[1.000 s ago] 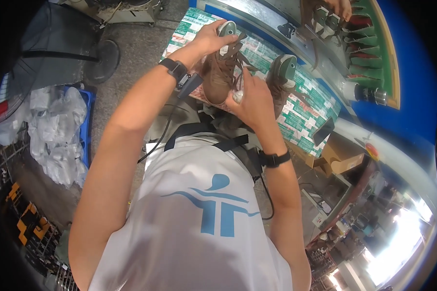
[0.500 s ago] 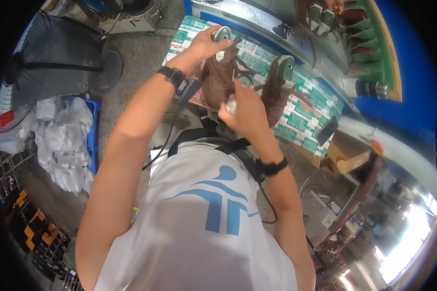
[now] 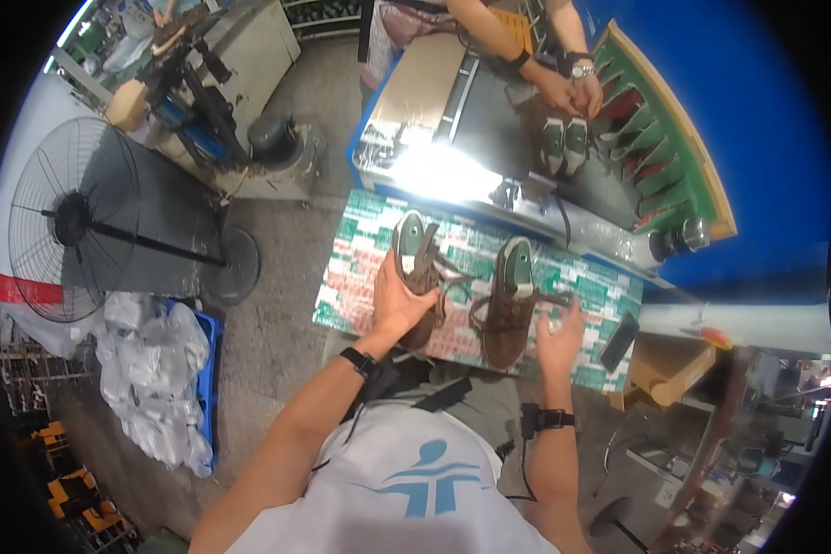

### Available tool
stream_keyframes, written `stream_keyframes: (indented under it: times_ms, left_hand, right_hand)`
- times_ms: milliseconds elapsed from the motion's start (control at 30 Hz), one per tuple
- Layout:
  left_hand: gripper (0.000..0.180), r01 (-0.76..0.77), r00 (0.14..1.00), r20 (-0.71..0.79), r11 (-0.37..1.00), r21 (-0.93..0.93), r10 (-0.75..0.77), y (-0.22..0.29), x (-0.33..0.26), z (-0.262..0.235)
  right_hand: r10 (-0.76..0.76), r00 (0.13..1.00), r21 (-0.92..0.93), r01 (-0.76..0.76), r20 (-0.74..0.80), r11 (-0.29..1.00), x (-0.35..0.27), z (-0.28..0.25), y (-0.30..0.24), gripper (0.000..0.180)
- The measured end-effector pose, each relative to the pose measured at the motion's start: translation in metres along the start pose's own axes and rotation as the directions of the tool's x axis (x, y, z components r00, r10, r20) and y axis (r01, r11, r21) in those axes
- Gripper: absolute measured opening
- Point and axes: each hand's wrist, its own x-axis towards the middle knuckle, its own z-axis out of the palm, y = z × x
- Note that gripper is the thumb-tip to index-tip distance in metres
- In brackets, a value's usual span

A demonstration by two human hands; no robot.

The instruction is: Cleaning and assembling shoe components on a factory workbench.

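My left hand (image 3: 400, 303) clamps a shoe (image 3: 419, 269); right hand (image 3: 560, 340) grip I cannot tell. Snagged laces (image 3: 450, 270) risk drops past the near edge (image 3: 460, 347).

Shoes (image 3: 506, 334) side by side, phone (image 3: 620, 343) right (on table (image 3: 355, 254)), fan (image 3: 72, 218) left

Two brown shoes lay side by side, toes pointing the same way: the left shoe (image 3: 422, 266) and, a little apart, the right shoe (image 3: 508, 309). Both showed green at the heel end, with laces (image 3: 551, 297) trailing loose.
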Motion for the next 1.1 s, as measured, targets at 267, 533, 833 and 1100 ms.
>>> stream_keyframes:
  times_ms: [267, 533, 833, 1100]
  left_hand:
    - [0.079, 0.1, 0.972, 0.234, 0.927, -0.362, -0.013, 0.028, 0.076, -0.072]
    - [0.086, -0.323, 0.786, 0.482, 0.922, -0.212, 0.386, 0.134, 0.316, -0.089]
    - [0.076, -0.757, 0.642, 0.218, 0.562, 0.334, 0.735, 0.107, 0.391, 0.012]
    - [0.092, 0.431, 0.693, 0.715, 0.849, -0.305, -0.095, 0.087, -0.002, 0.089]
  right_hand:
    - [-0.134, 0.986, -0.289, 0.101, -0.095, 0.952, -0.002, 0.007, 0.08, 0.09]
    - [-0.151, 0.977, -0.278, 0.106, -0.148, 0.955, -0.016, 0.007, 0.092, 0.089]
    - [-0.183, 0.968, -0.313, 0.123, -0.172, 0.942, 0.003, 0.017, 0.1, 0.091]
    - [-0.229, 0.952, -0.298, 0.162, -0.205, 0.941, 0.004, 0.019, 0.104, 0.084]
